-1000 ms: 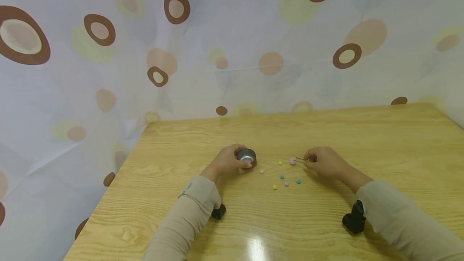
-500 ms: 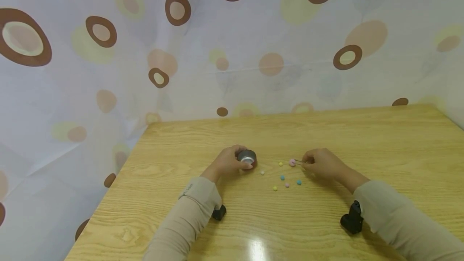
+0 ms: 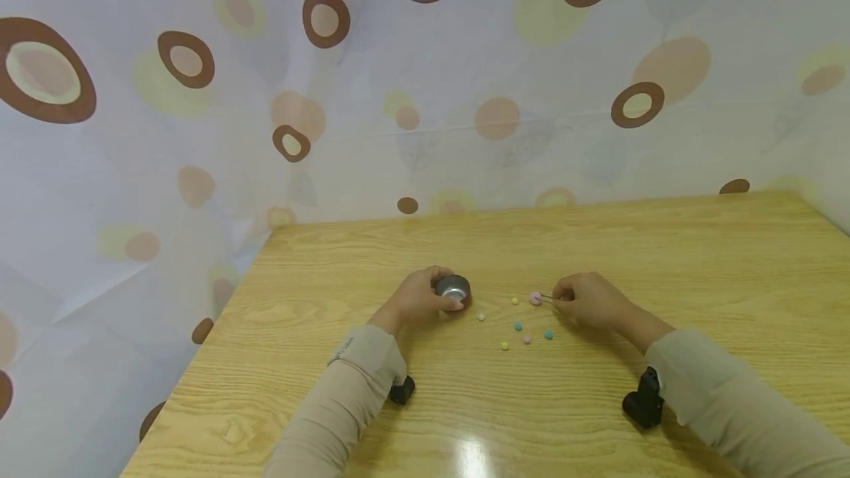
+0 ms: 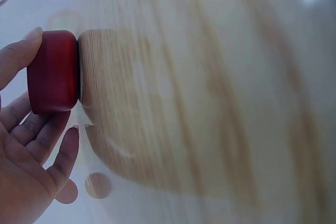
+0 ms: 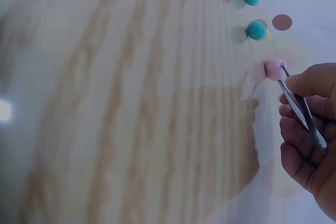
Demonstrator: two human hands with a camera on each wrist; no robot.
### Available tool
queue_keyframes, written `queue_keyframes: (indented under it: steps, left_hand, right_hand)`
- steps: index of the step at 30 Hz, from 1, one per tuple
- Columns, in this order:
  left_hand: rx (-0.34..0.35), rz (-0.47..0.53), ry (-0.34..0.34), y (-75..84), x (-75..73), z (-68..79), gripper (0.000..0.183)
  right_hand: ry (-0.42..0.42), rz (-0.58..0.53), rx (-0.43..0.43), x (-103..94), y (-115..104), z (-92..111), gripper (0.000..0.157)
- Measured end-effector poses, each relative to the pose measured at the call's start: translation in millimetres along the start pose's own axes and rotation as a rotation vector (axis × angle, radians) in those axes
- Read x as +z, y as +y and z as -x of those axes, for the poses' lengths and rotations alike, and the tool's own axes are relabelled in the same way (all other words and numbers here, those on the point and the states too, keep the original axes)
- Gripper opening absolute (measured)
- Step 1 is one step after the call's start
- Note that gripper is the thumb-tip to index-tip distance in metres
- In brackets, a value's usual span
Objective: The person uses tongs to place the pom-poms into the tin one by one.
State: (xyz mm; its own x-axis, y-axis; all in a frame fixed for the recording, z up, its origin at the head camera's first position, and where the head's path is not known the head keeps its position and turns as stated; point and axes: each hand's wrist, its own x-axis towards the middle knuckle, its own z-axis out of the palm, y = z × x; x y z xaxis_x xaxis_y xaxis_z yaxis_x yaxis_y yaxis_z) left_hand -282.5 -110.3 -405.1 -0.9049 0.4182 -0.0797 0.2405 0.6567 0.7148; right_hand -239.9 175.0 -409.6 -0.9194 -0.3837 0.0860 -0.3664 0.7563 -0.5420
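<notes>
My left hand (image 3: 420, 293) grips a small bowl (image 3: 454, 288), metallic inside and red outside, upright on the table. In the left wrist view its red wall (image 4: 53, 72) sits between thumb and fingers. My right hand (image 3: 591, 302) pinches a pair of metal tweezers (image 5: 302, 109). Their tips are at a larger pink ball (image 3: 536, 299), which rests on the table; whether both tips clasp it I cannot tell. Between the hands lie several small balls, among them a yellow ball (image 3: 515, 302), a white ball (image 3: 481, 317) and a blue ball (image 3: 518, 326).
More small balls lie nearer the front: a pink ball (image 3: 527, 340), a yellow ball (image 3: 505, 346) and a blue ball (image 3: 548, 335). The wooden table (image 3: 332, 257) ends at a patterned curtain (image 3: 372, 161). Black devices (image 3: 644, 400) are worn at both wrists.
My right hand has shifted slightly left and down, with the tweezers staying at the larger pink ball. The left hand and bowl hold nearly still.
</notes>
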Motion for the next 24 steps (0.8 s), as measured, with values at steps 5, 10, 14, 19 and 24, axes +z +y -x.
queue_keyframes:
  steps: [5, 10, 14, 19, 24]
  left_hand:
    - [-0.003, 0.002, 0.002, 0.5, -0.3, 0.2, 0.061]
    - [-0.005, 0.006, 0.001, 0.8, 0.2, 0.1, 0.061]
    - [-0.01, 0.01, 0.001, 1.2, 0.6, 0.4, 0.062]
    - [-0.019, 0.012, 0.002, 1.5, 0.7, 0.5, 0.062]
    - [-0.016, 0.004, 0.007, 1.8, 1.3, 0.2, 0.062]
  right_hand:
    - [0.009, 0.005, -0.005, 1.5, 1, 0, 0.009]
    - [0.017, -0.006, 0.011, 1.8, 0, 0, 0.01]
    - [0.026, -0.02, 0.02, 0.0, -2, 1, 0.013]
    - [0.041, -0.033, 0.016, -3.0, -6, 2, 0.016]
    - [0.058, -0.043, 0.004, -3.8, -10, 2, 0.015]
